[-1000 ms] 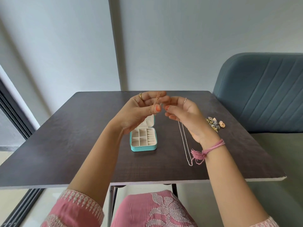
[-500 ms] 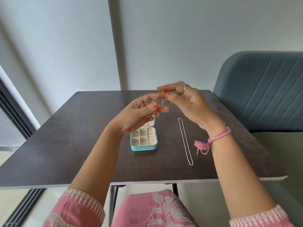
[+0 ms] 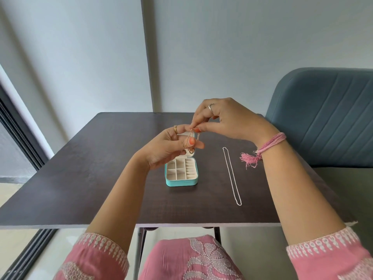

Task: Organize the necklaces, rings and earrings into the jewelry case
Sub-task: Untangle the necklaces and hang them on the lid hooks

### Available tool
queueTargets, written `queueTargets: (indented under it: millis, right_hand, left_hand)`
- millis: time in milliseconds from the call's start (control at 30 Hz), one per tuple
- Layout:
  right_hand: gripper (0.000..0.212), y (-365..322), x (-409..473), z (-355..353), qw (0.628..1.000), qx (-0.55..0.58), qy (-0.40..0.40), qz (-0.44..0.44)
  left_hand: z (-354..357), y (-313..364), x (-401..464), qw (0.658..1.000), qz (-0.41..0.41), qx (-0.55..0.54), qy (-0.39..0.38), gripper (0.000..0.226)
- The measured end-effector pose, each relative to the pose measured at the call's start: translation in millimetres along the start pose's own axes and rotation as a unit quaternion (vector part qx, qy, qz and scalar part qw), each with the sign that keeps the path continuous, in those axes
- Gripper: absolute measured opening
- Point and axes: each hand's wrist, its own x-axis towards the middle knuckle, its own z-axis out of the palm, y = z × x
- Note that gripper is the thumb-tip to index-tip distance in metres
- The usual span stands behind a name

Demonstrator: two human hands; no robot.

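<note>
Thin rose-gold chain necklace [image 3: 191,139] held above open teal jewelry case [image 3: 181,174]: looped over left hand [image 3: 167,150] fingers, right hand [image 3: 226,120] pinching its top. Step: gathering chain; next, lower into a compartment. Silver chain necklace [image 3: 232,175] waits on dark table [image 3: 80,178].

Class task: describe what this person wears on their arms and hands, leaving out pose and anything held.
Both arms wear pink sleeves with white embroidered trim at the cuff. The left hand has a gold ring and orange-painted nails. The right hand has a silver ring, and its wrist carries a pink thread bracelet ending in a frayed tassel.
</note>
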Motion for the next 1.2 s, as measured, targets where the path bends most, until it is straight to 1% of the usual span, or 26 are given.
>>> queueTargets:
  millis: [67,167,333,500,567,700,833,967,1200]
  right_hand:
    - [0.010,-2,2,1,1.000,0.008,0.006,0.006]
    - [0.010,-5,4,1,0.999,0.029,0.007,0.024]
    - [0.009,-7,10,5,0.998,0.060,-0.004,0.029]
    - [0.009,-6,15,7,0.997,0.072,0.003,0.034]
    - [0.009,-5,16,9,0.997,0.072,0.002,0.036]
    - [0.009,-2,20,16,0.997,0.061,-0.007,0.045]
    - [0.011,5,26,26,0.998,0.043,-0.013,0.053]
    - [0.010,15,33,39,0.997,0.033,-0.021,0.065]
    - [0.013,34,53,57,0.996,-0.029,-0.045,0.074]
  left_hand:
    - [-3,-2,-1,1.000,0.001,0.006,0.006,0.032]
    - [-6,-5,-4,1.000,0.008,-0.001,0.024,0.015]
    - [-9,-8,-5,0.998,0.015,-0.011,0.061,0.017]
    - [-18,-20,-3,0.990,0.040,-0.077,0.113,0.031]
    - [-24,-27,-1,0.980,0.049,-0.107,0.160,0.033]
    - [-35,-36,2,0.938,0.062,-0.147,0.307,0.029]
    - [-54,-49,2,0.910,0.055,-0.145,0.383,0.026]
    - [-70,-62,5,0.900,0.035,-0.123,0.418,0.030]
    - [-91,-83,24,0.899,0.020,-0.060,0.433,0.027]
